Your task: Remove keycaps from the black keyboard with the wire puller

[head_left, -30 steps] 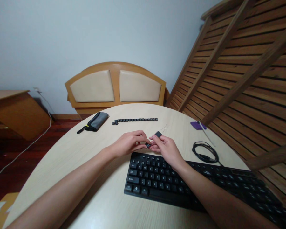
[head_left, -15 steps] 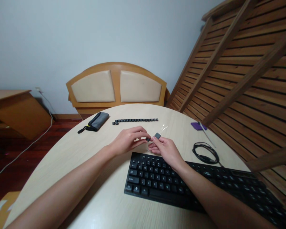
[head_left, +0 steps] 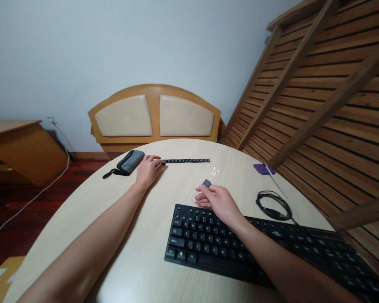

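My left hand [head_left: 149,170] is at the left end of a row of black keycaps [head_left: 187,160] on the table. Its fingertips are pinched on a small black keycap [head_left: 163,164], mostly covered by the fingers. My right hand [head_left: 219,202] grips a keycap puller [head_left: 206,183] with a flat dark grey handle and thin wire loops, held just above the table. Below this hand lies the black keyboard [head_left: 205,240], whose top row at the left shows bare key stems. My right forearm crosses over the keyboard.
A grey zip pouch [head_left: 131,162] lies beside my left hand. On the right are a coiled black cable [head_left: 273,206], a purple cloth [head_left: 262,168] and a thin pale stick [head_left: 276,182]. A wooden headboard [head_left: 154,111] and slatted panel [head_left: 303,113] stand behind the round table [head_left: 158,227].
My left hand has moved away from the right hand, up and left to the keycap row, with the keycap. The right hand has stayed nearly in place with the puller.
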`<state>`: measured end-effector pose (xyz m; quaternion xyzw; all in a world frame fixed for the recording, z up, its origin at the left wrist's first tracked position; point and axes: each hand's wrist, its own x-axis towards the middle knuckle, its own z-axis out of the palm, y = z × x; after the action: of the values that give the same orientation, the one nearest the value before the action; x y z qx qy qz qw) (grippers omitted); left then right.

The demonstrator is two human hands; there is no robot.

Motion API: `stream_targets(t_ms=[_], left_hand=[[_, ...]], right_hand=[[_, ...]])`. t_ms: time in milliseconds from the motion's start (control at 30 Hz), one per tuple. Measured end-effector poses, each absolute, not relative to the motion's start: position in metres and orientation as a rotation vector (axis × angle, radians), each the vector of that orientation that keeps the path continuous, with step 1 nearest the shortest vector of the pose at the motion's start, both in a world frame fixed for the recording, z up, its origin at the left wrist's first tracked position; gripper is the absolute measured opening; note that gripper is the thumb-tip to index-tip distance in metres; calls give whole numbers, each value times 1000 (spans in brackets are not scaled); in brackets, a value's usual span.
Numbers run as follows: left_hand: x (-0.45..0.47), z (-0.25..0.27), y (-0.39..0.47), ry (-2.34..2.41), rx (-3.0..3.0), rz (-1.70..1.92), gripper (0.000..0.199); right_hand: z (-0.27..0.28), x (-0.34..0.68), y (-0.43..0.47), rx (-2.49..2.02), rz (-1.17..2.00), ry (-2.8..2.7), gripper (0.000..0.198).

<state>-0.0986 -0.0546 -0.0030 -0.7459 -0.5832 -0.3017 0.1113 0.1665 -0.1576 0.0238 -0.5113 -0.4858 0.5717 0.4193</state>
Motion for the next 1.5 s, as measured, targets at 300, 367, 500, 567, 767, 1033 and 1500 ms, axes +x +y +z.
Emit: stream_targets(t_ms=[300, 367, 500, 567, 767, 1033, 1500], left_hand=[[-108, -12, -48, -1830, -2079, -853, 16], [-110, -15, -46, -1849, -2061, -857, 17], [-112, -18, -44, -1863, -2056, -865, 20], [-112, -19, -43, -1858, -2068, -866, 21], [-114, -18, -42, -1855, -2103, -867, 19], [-115, -19, -40, -1857, -2122, -868, 20], [-115, -19, -41, -1859, -2123, -893, 22]], right_hand=[[23, 168, -158, -1263, 1443, -1264, 32], [23, 168, -158, -1262, 1442, -1266, 31], [22, 168, -158, -1254, 1444, -1275, 31], [21, 168, -158, -1243, 1443, -1279, 31], [17, 169, -157, -1196, 1443, -1298, 31], [20, 168, -158, -1218, 1445, -1291, 29], [27, 166, -161, -1252, 1453, -1267, 20]])
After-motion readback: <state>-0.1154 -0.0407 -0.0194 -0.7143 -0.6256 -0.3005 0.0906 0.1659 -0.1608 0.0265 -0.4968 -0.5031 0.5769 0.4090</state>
